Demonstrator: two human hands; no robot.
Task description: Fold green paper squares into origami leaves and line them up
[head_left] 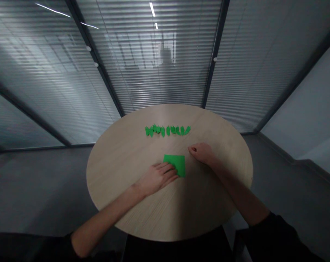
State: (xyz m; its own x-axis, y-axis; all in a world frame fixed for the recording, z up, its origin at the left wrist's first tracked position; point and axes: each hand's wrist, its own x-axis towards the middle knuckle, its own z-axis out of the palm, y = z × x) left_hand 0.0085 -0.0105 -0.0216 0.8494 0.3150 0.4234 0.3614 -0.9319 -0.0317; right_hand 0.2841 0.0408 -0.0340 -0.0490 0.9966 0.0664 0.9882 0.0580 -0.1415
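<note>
**Item 1:** left hand (156, 179). Fingers lie flat and close together, pressing down on the near left part of the folded green paper (176, 164). The grip is open, with no pinch, and the paper sits under the fingertips rather than held between them.

**Item 2:** right hand (202, 153). Loosely curled, palm down, holding nothing. It rests on the table just beyond the upper right corner of the folded green paper, near it but apparently not touching it.

**Item 3:** the folded green paper. A single flat piece with straight edges, lying on the near half of the table, between the two hands.

**Item 4:** row of small folded green paper pieces (167, 130). Set side by side across the far half of the table, well apart from the hands. Too small to count exactly or to tell their shape.

**Item 5:** round wooden table (118, 171). Pale, with a fine grain.

**Item 6:** black sleeves (274, 236). Both pushed back from the forearms, at the bottom of the view.

**Item 7:** glass wall with blinds (236, 72). Stands beyond the table.
</note>
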